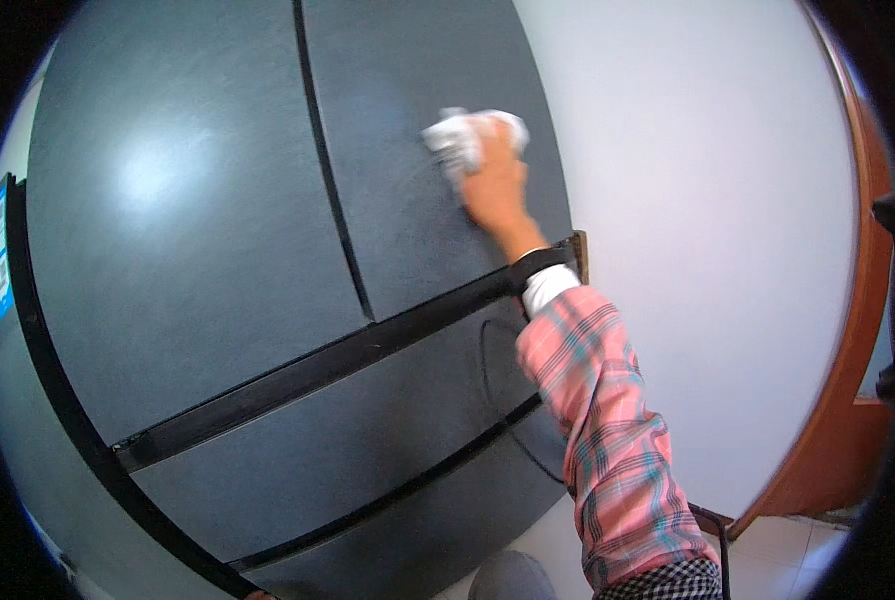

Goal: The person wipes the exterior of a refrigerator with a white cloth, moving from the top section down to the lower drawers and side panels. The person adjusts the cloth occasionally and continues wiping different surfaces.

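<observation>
My right hand (498,176) presses a crumpled white cloth (455,142) against the upper right door (410,67) of a dark grey refrigerator. The hand and cloth are slightly blurred. Around that wrist is a black strap (541,262), above a pink plaid sleeve (605,405). Left of a dark vertical gap stands the wide upper left door (192,262), with a bright reflection on it. Only a small skin-toned sliver, seemingly my left hand (260,595), shows at the bottom edge beside the refrigerator's side edge; its grip is hidden.
Drawer fronts (327,457) lie below a dark horizontal recess (305,379). A thin black cable (522,446) hangs in front of them. To the right are a white wall (702,187) and a brown wooden door frame (830,450). A knee (513,577) shows above the tiled floor (770,555).
</observation>
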Demonstrator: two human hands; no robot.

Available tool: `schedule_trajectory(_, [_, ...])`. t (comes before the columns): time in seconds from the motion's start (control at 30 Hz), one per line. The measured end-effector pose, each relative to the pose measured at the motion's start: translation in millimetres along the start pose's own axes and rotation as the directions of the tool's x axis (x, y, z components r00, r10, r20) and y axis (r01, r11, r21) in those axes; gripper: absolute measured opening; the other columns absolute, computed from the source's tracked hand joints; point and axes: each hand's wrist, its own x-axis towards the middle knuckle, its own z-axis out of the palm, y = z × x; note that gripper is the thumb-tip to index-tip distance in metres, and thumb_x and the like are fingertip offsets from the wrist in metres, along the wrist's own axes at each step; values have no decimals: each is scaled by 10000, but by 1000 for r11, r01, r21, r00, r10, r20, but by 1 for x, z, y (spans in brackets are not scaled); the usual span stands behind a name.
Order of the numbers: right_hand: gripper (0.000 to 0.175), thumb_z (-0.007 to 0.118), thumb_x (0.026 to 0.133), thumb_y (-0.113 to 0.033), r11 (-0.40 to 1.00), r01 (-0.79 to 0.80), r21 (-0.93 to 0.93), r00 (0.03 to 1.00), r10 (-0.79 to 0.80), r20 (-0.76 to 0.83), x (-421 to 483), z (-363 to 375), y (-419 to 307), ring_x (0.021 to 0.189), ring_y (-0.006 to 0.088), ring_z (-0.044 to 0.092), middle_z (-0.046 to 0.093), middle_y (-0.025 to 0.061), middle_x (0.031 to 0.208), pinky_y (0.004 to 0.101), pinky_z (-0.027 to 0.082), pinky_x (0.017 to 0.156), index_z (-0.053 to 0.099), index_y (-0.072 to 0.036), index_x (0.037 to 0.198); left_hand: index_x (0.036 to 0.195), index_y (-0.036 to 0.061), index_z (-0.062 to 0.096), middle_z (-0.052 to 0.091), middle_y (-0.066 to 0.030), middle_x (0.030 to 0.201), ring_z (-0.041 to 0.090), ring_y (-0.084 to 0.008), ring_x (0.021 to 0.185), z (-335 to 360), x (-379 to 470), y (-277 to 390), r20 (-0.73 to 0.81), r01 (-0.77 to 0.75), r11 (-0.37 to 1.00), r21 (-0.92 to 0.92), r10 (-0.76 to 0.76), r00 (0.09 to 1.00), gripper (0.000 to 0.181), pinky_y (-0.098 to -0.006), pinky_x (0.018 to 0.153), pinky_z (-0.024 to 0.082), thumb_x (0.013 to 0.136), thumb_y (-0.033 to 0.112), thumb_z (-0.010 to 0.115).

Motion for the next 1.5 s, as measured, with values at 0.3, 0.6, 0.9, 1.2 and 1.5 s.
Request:
schedule_trajectory(0.3, [619,720,845,-182,983,128,129,991,-122,-48,-25,9,-64,1444,481,346,405,294,1514,615,287,1163,558,-91,1435,1060,-24,723,708,-206,985,679,-316,836,24,-5,-54,-19,23,999,25,-22,1000,204,-393,769,546,955,149,697])
schedule_trajectory(0.6, [577,599,960,-381,990,-130,58,991,128,44,67,16,103,1423,418,388,466,196,1498,587,354,1130,483,-210,1499,1049,16,722,706,-179,930,675,-314,747,31,-1,-41,0,64,998,24,-64,998,174,-394,668,546,957,158,681])
schedule_trajectory(0.9, [642,660,910,-232,948,-293,-127,956,286,-66,-70,3,10,1427,512,342,406,331,1508,621,309,1134,474,34,1464,1027,-1,720,718,-196,954,682,-334,750,34,6,-24,32,-1,1000,-11,1,999,162,-405,695,554,961,140,677])
schedule_trajectory(1.2, [639,718,815,-120,992,117,57,981,-124,147,-104,-28,2,1446,447,380,421,256,1525,593,351,1112,566,-156,1435,1048,15,719,727,-197,1011,707,-368,866,31,7,-25,28,-61,998,-3,61,998,159,-435,777,570,973,148,675])
schedule_trajectory(1.5, [568,600,964,-193,915,-402,17,913,402,-72,-90,9,26,1389,553,355,428,372,1454,581,240,1201,464,22,1472,872,-52,641,670,-202,917,657,-324,821,10,39,35,-41,12,981,-196,-20,999,108,-433,765,530,919,44,649])
